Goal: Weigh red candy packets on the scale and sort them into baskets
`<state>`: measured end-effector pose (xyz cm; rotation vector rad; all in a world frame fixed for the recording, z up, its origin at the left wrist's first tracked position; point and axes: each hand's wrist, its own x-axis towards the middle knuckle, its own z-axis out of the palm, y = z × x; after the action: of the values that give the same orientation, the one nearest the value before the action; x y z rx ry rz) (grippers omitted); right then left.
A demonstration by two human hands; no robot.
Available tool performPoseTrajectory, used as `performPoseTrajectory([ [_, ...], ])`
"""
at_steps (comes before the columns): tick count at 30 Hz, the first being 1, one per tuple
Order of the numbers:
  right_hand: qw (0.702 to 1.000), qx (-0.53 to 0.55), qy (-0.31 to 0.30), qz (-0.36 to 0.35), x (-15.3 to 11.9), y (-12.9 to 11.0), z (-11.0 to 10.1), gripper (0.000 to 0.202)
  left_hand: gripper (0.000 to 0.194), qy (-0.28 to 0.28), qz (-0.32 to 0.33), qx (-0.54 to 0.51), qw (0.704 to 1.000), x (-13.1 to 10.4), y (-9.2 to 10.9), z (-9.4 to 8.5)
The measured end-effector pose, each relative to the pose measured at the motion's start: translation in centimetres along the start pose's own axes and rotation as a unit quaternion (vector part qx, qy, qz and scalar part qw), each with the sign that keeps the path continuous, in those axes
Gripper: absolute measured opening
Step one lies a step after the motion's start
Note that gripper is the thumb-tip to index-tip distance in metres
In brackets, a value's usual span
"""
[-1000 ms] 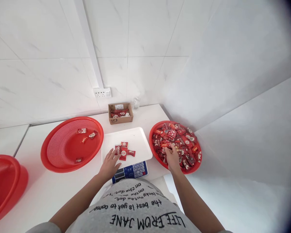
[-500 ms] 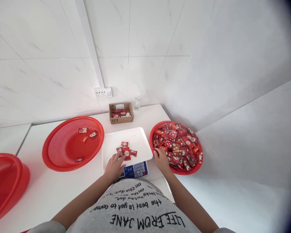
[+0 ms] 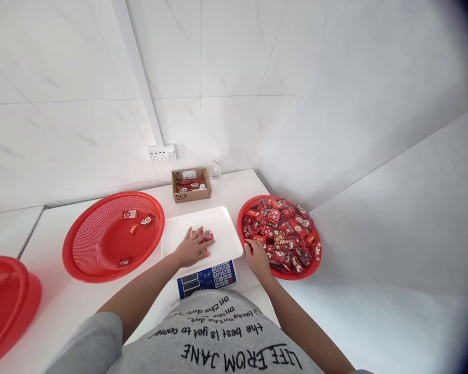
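Note:
My left hand (image 3: 194,246) lies palm down on the white scale tray (image 3: 229,236), fingers spread over a small pile of red snack packets (image 3: 208,237). The hand hides most of that pile. Below the tray shows the scale's blue keypad and display panel (image 3: 208,278). To the right, my right hand (image 3: 257,257) is closed on the near left rim of a red basket (image 3: 239,221) heaped with red packets (image 3: 281,234). Part of its grip is hidden behind the fingers.
Left of the tray stands a red mesh basket (image 3: 89,265) with several packets inside. Another red basket (image 3: 33,296) is cut off at the left edge. Behind the tray are a cardboard box (image 3: 195,195) with packets and a clear plastic bottle (image 3: 216,169), close to the tiled wall.
My left hand has moved forward over the packets on the tray and spread flatter, covering most of them. More of the scale panel shows. My right hand stays at the basket rim.

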<state>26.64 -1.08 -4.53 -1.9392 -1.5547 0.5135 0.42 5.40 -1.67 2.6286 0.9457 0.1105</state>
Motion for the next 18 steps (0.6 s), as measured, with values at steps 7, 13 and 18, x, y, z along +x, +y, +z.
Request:
performPoseTrajectory([
  [7, 1.0, -0.014, -0.006, 0.012, -0.1, 0.0, 0.1, 0.037, 0.048, 0.094, -0.349, -0.079, 0.929, 1.9, 1.4, 1.6],
  [13, 1.0, -0.017, -0.004, 0.017, -0.1, 0.0, 0.1, 0.038, 0.065, 0.058, -0.232, -0.055, 0.969, 0.4, -0.2, 0.0],
  [18, 1.0, -0.019, -0.002, 0.009, -0.1, 0.0, 0.1, 0.038, 0.054, 0.017, -0.102, 0.002, 0.995, -0.8, -2.0, -0.3],
])
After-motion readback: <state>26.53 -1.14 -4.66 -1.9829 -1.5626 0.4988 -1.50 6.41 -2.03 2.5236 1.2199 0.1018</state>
